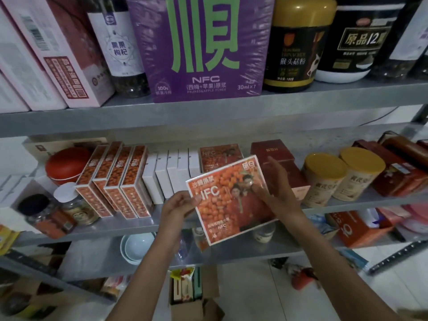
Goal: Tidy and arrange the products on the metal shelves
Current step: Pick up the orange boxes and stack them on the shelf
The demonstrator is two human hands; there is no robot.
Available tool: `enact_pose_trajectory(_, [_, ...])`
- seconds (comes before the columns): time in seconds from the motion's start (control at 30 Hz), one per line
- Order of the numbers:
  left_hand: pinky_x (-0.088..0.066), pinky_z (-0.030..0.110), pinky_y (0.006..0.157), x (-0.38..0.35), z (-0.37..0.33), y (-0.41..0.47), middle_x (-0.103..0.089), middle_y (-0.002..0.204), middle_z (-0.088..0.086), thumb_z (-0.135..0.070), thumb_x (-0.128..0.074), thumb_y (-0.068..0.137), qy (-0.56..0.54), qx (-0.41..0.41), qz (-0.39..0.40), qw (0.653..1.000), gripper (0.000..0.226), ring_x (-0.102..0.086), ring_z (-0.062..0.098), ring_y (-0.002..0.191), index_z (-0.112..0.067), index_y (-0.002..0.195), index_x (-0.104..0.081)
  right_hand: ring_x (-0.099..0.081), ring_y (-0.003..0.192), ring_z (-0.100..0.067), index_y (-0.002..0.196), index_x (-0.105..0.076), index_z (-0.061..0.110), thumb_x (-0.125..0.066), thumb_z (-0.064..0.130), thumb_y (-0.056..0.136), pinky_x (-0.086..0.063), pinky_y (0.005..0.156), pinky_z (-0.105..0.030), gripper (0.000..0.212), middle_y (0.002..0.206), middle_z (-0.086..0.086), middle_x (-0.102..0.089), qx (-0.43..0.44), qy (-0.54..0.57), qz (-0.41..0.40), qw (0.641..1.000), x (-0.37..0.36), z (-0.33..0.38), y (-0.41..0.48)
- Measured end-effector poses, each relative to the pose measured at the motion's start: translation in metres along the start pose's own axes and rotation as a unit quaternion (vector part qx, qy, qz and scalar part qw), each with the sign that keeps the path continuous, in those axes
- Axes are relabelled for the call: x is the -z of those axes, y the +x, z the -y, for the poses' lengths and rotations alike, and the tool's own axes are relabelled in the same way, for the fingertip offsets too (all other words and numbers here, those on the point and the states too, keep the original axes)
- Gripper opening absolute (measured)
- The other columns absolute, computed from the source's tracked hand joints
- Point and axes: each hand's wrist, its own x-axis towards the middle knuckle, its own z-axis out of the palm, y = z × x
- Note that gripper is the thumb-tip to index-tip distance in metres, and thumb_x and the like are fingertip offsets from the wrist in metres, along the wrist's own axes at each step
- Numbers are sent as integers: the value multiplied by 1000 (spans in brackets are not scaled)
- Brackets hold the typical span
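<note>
Flat orange NFC box [215, 212] held face-on in front of the middle metal shelf [129, 225]

The glossy, film-wrapped rectangular carton has its printed front towards the camera, its long axis roughly sideways with the right end tilted higher. The left hand [178, 205] pinches its left edge, thumb on the front. The right hand [280, 191] clasps the right edge, fingers fairly straight, thumb over the face. Matching cartons [115, 181] stand upright on the shelf behind.
</note>
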Motion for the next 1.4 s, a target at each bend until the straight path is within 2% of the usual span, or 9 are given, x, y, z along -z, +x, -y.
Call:
enact_pose_trajectory(0.1, [-48,30,79,2,-19,-8,-74,94,13,-27,-82,65,-57,28,16,998,44,-70,21,82,2,95,-67,-68,105,-22,134,-48,21,-76,18,79,-58,83,-34,61,119,-4,-69,-152,194,105,963,8,6,-12])
enact_pose_trajectory(0.2, [-47,31,80,-5,-29,-12,-75,92,12,-33,-76,70,-31,43,7,999,39,-70,23,84,-2,94,-69,-70,99,-27,124,-56,11,-68,20,73,-59,81,-37,53,111,-13,-72,-226,250,134,932,7,5,-21])
enact_pose_trajectory(0.4, [-53,29,71,-21,-25,-26,-75,92,6,-44,-49,96,35,102,103,989,37,-73,19,80,-13,112,-61,-73,87,-24,111,-63,10,-72,16,78,-60,71,-32,34,100,-12,-74,-214,275,71,935,9,8,-23])
enact_pose_trajectory(0.8, [-46,6,49,-48,-22,-41,-68,85,-6,-37,-36,102,92,22,18,995,29,-66,-5,57,-17,108,-57,-62,113,-37,129,-55,5,-67,23,82,-53,95,-47,52,124,-21,-64,-224,356,75,904,14,12,-23])
enact_pose_trajectory(1.0, [-46,5,53,-50,-27,-44,-70,95,-3,-40,-37,100,147,-24,8,989,24,-67,-6,65,-28,106,-57,-67,107,-32,129,-55,7,-63,27,80,-58,80,-40,53,121,-19,-66,-218,372,64,900,15,9,-23])
enact_pose_trajectory(1.07, [-51,12,71,-47,-21,-44,-58,128,5,-56,-31,97,279,-102,12,955,50,-65,-2,94,-28,135,-47,-68,103,-30,128,-56,7,-66,25,82,-59,77,-38,50,118,-17,-68,-215,366,53,904,13,9,-24])
enact_pose_trajectory(1.17, [-40,38,105,-44,-11,-45,-27,155,7,-69,-18,95,501,-270,-11,822,76,-35,19,137,-21,154,-23,-68,105,-32,129,-55,5,-68,24,84,-59,81,-41,50,118,-18,-68,-211,370,32,904,11,12,-23])
enact_pose_trajectory(1.27, [-15,43,119,-47,-7,-43,-38,150,20,-75,-18,89,618,-369,43,693,93,-30,28,140,-2,146,-31,-60,117,-38,135,-51,4,-67,28,81,-52,95,-50,61,126,-22,-62,-212,376,19,902,11,12,-21])
enact_pose_trajectory(1.4, [-11,48,117,-46,-7,-41,-41,148,22,-58,-60,79,650,-415,25,636,89,-35,31,140,-3,144,-33,-64,112,-35,130,-56,5,-65,25,83,-55,90,-46,52,121,-19,-66,-222,389,16,894,11,17,-22])
